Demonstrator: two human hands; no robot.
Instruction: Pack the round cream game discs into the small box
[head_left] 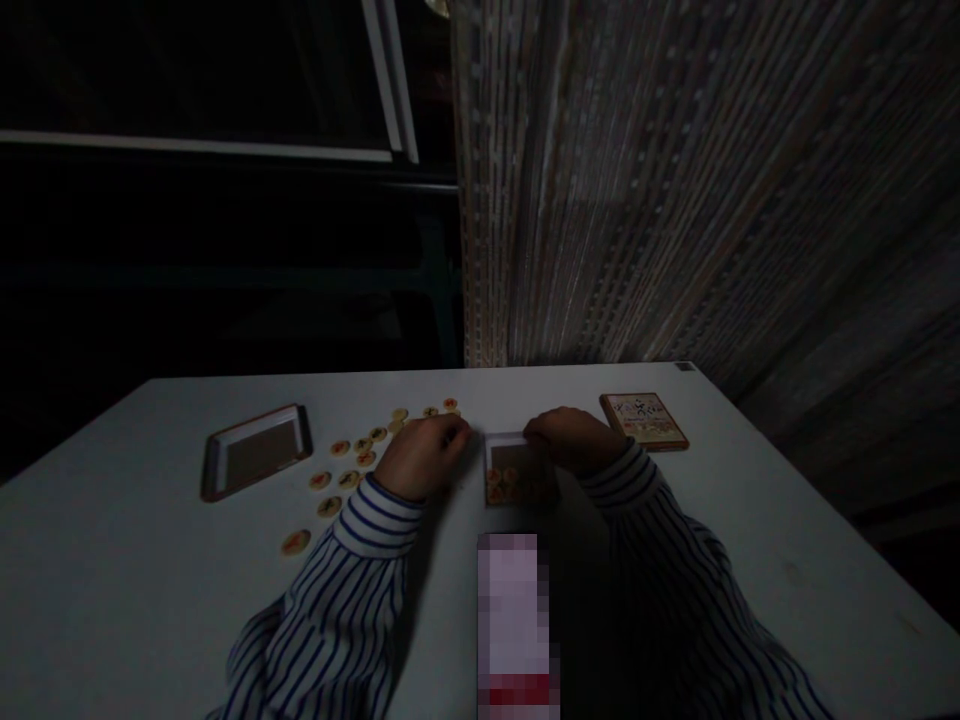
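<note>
Left hand: the left hand (420,458) rests on the bench (150,600) at the near end of the loose discs, its fingers (450,432) curled and drawn together just left of the small box; the light is too dim to tell whether a disc is pinched between them.
Right hand: the right hand (574,438) lies over the far right edge of the small box, fingers bent down onto its rim; how firmly they hold it cannot be told.
Small box: the small box (517,470) sits open between the two hands, at the middle of the bench, with a few round discs in its near left corner.
Loose discs: pale round discs (345,462) with red and dark marks are scattered on the bench at 9 o'clock of the left hand, running in a loose line from 10 o'clock near the far edge down to 7 o'clock, where one lies apart.
Tray: a shallow rectangular tray (255,452) with a light rim lies at 9 o'clock of the discs, well apart from the hands.
Printed lid: a flat orange-edged printed lid (643,420) lies at 2 o'clock of the right hand, near it.
Sleeves: both arms wear striped sleeves (352,590).
Backdrop: a curtain (675,180) hangs beyond the bench at 12 o'clock.
</note>
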